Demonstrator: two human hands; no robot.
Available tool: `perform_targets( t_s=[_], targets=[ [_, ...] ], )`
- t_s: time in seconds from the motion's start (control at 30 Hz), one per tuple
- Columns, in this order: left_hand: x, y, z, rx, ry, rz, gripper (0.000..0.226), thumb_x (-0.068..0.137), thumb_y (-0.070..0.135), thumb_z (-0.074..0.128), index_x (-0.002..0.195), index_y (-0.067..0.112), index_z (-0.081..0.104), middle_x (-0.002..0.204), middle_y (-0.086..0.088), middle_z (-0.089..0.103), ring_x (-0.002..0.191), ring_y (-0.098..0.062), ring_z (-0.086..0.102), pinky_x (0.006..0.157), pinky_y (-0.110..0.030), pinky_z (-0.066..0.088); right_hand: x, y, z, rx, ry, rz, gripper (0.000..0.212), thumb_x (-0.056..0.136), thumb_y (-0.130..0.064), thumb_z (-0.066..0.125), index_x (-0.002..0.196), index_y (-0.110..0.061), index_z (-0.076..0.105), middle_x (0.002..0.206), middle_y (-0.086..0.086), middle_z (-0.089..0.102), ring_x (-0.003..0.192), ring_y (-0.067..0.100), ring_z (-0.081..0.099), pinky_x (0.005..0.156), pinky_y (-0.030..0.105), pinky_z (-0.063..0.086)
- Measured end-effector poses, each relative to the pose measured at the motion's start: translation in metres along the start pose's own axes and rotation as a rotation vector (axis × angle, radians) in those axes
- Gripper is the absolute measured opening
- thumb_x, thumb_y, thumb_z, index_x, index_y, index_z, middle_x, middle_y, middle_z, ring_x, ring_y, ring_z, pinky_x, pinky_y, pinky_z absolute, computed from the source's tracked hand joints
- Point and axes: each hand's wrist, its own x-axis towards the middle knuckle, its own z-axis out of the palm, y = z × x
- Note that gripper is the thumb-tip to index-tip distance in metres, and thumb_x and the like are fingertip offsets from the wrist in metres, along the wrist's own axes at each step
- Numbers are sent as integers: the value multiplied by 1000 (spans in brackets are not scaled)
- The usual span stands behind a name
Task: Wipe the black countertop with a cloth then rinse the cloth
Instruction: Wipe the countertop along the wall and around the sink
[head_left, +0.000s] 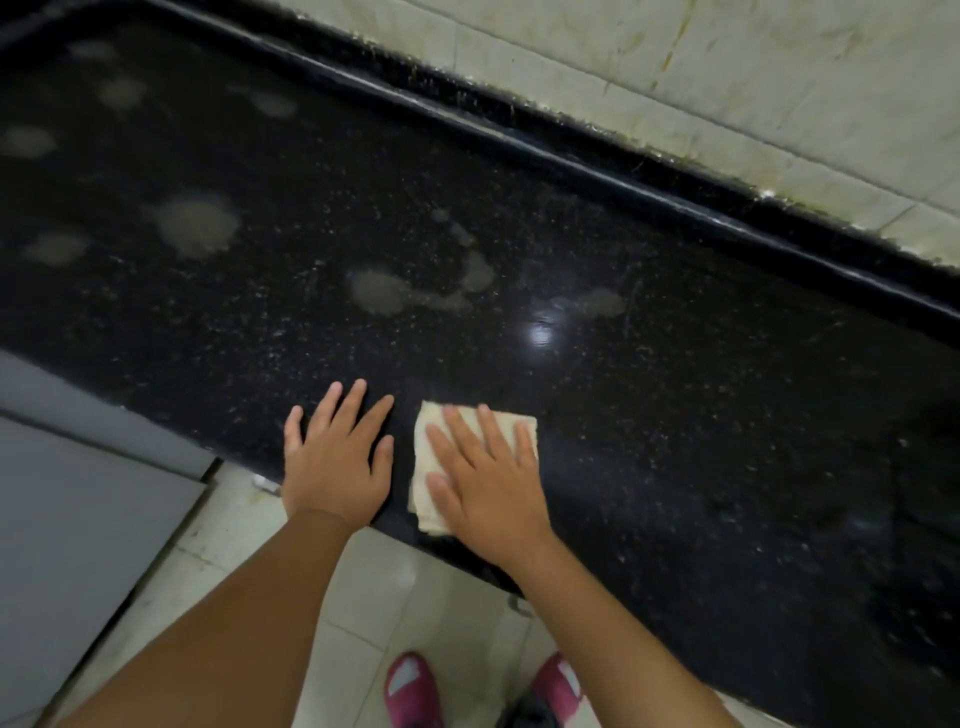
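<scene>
Only one view here, from the head camera looking down. The black speckled stone countertop (649, 395) runs diagonally across the picture, and it's pretty grimy: a bunch of pale dusty smudges (195, 223) are scattered over the left and middle parts, plus there's a bright spot of reflected light near the centre.

The small folded off-white cloth (431, 447) sits right at the near edge of the countertop, its near corner about level with that edge. The right hand (480, 480) lies flat on top of it, fingers straight and spread, pressing it down rather than gripping it. So the hand isn't closed around anything, just palm-on-cloth.

The left hand (337, 457) is just beside the cloth, not touching it, also flat on the bare stone with fingers splayed out and holding nothing.

Along the far side there's a raised black lip, then a wall of stained cream tiles (727, 78). A grey cabinet panel (78, 519) shows at the lower left. Below the counter you can see light floor tiles (374, 587) and a pair of pink shoes (413, 686) at the bottom of the shot.
</scene>
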Motion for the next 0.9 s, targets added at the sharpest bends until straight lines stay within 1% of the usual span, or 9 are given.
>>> perform_targets(
  t_s=[0.2, 0.27, 0.37, 0.43, 0.57, 0.7, 0.8, 0.87, 0.9],
  targets=[
    [-2, -1, 0, -56, 11, 7, 52, 84, 34, 31, 130, 19, 51, 143, -9, 41, 137, -28, 28, 109, -52, 11, -81, 76, 2, -91, -118, 153, 62, 94, -53, -4, 136, -29, 35, 142, -4, 46, 132, 21, 28, 108, 37, 8],
    [-2, 0, -1, -64, 21, 14, 53, 84, 34, 31, 130, 19, 51, 143, -9, 41, 137, -29, 28, 109, -52, 11, -64, 90, -7, -38, -65, 288, 80, 82, -63, -17, 146, -30, 18, 155, -7, 20, 143, 21, 8, 112, 43, 6],
    [-4, -1, 0, -53, -12, 12, 57, 83, 37, 25, 134, 22, 46, 147, -6, 35, 139, -26, 22, 110, -49, 7, -23, 68, -12, 79, -71, 515, 63, 90, -55, 0, 148, -31, -1, 157, -9, -8, 144, 21, -11, 114, 51, -3],
    [-3, 1, -2, -66, -23, -1, 58, 84, 38, 22, 136, 24, 42, 149, -4, 31, 141, -23, 18, 111, -47, 4, -3, 36, -9, 101, -33, 479, 61, 91, -51, -2, 148, -30, -1, 157, -9, -8, 144, 23, -11, 113, 54, -3],
    [-2, 4, -9, -122, -43, 1, 46, 96, 33, 33, 141, 27, 32, 153, 0, 19, 142, -17, 7, 112, -42, -2, 7, -21, 4, 149, -10, 302, 89, 64, -50, -22, 148, -29, -1, 157, -7, -9, 144, 23, -13, 113, 53, -7],
    [-3, -21, -28, -429, 53, 67, 53, 85, 32, 37, 132, 9, 47, 145, -13, 35, 138, -25, 24, 110, -36, 15, 15, -70, 6, 187, -34, 150, 90, 64, -49, -22, 149, -28, 0, 157, -6, -9, 143, 24, -17, 111, 49, -16],
    [-5, -52, -37, -340, 51, 40, 54, 81, 26, 36, 130, 7, 49, 142, -15, 39, 136, -29, 27, 110, -42, 20, 16, -97, 6, 163, -86, 35, 80, 73, -46, -18, 148, -27, -1, 157, -7, -9, 143, 24, -18, 108, 46, -20],
    [-9, -61, -36, -235, -10, 50, 48, 89, 25, 38, 134, 11, 44, 146, -12, 34, 139, -26, 21, 111, -45, 16, 11, -95, 7, 148, -71, 16, 73, 82, -45, -13, 148, -28, 13, 158, -7, 5, 145, 22, -3, 112, 42, -12],
    [-12, -64, -34, -181, -39, 66, 45, 93, 24, 39, 137, 13, 41, 148, -10, 31, 141, -24, 17, 112, -45, 12, 5, -87, 7, 106, -38, 35, 71, 88, -44, -12, 143, -30, 31, 154, -8, 25, 144, 21, 17, 115, 41, 1]
  ],
)
